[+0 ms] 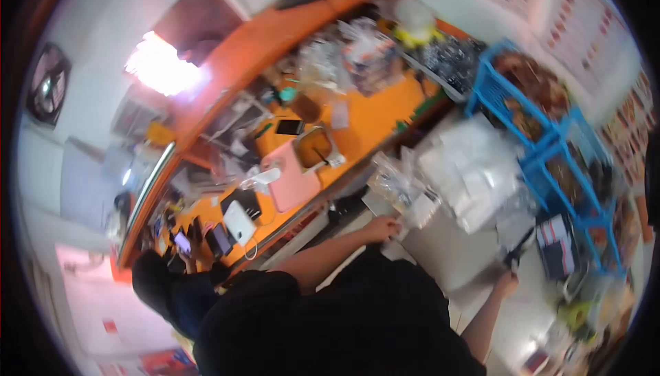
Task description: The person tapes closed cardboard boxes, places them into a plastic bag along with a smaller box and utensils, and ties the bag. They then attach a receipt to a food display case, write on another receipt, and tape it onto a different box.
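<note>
My left hand point(383, 229) is closed on the lower edge of a clear plastic bag point(402, 187) with small items in it, near the front edge of the orange desk. On the right, my right hand point(507, 284) is closed around a dark, slim tool point(517, 252) that points up and away; blur hides its exact shape. Between and beyond my hands lies a pile of white plastic packages point(474, 170).
Blue baskets point(543, 135) holding brown and dark items stand at the right. The orange desk point(371, 125) bears a pink pad point(292, 177), a black phone point(289, 127) and bags. A person in dark clothing point(182, 297) sits at the lower left, by several phones.
</note>
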### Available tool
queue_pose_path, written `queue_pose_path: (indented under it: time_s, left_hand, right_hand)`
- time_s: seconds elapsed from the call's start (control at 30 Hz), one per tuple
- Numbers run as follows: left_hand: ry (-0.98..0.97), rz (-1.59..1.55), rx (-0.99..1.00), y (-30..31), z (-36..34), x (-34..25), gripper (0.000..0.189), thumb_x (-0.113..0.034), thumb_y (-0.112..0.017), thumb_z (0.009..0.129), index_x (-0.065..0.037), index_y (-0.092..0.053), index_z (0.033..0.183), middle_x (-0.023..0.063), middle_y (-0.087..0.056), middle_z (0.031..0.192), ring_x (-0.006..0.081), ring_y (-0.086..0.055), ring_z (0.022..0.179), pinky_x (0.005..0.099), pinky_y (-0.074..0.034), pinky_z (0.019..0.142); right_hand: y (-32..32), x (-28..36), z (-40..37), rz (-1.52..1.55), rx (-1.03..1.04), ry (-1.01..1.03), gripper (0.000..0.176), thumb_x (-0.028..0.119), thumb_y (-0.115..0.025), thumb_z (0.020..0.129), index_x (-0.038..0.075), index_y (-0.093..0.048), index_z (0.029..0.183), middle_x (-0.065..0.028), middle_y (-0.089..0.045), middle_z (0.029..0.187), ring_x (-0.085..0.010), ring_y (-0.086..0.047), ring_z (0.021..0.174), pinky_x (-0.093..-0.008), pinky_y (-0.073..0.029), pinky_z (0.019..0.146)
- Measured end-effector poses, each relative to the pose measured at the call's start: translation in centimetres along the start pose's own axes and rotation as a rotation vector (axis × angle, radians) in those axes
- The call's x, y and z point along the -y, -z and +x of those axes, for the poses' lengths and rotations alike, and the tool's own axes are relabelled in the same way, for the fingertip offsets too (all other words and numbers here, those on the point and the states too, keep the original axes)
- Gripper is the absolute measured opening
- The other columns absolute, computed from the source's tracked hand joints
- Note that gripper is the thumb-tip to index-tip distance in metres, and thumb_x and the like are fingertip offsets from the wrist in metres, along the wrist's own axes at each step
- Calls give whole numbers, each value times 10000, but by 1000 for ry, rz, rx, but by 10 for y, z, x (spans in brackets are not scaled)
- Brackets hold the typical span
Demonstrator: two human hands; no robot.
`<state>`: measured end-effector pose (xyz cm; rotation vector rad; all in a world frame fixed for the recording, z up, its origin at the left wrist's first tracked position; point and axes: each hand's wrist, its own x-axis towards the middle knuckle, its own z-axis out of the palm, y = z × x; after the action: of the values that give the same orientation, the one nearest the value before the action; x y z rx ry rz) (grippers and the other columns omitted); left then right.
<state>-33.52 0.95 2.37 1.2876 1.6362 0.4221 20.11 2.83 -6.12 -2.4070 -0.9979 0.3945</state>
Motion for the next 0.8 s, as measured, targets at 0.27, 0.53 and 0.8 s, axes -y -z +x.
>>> queue_pose_path:
  time_s: [0.27, 0.53, 0.8]
  left_hand:
    - [126, -406, 382, 18, 20, -8, 329, -278, -612, 1078, 17, -732, 1158, 56, -769, 1026, 160, -744, 853, 315, -536, 773]
    - [128, -377, 449, 19, 22, 0, 281, -229, -626, 1063, -9, -738, 1196, 16, -750, 1027, 95, -656, 967, 276, -503, 791]
    - [13, -418, 412, 18, 11, -1, 312, -133, -708, 978, 42, -696, 1237, 102, -766, 1087, 177, -718, 967, 312, -554, 872]
  right_hand:
    - [66, 153, -217, 769, 912, -20, 283, 327, -578, 1064, 89, -731, 1084, -12, -733, 1053, -121, -653, 1011, -309, -484, 911]
    - [-44, 245, -327, 557, 797, -189, 365, 356, -643, 1045, 26, -760, 941, -57, -753, 862, -122, -674, 794, -295, -512, 727]
    - [-69, 237, -352, 609, 632, -330, 397, 390, -708, 999, 3, -792, 968, -73, -766, 841, -106, -668, 784, -293, -516, 733]
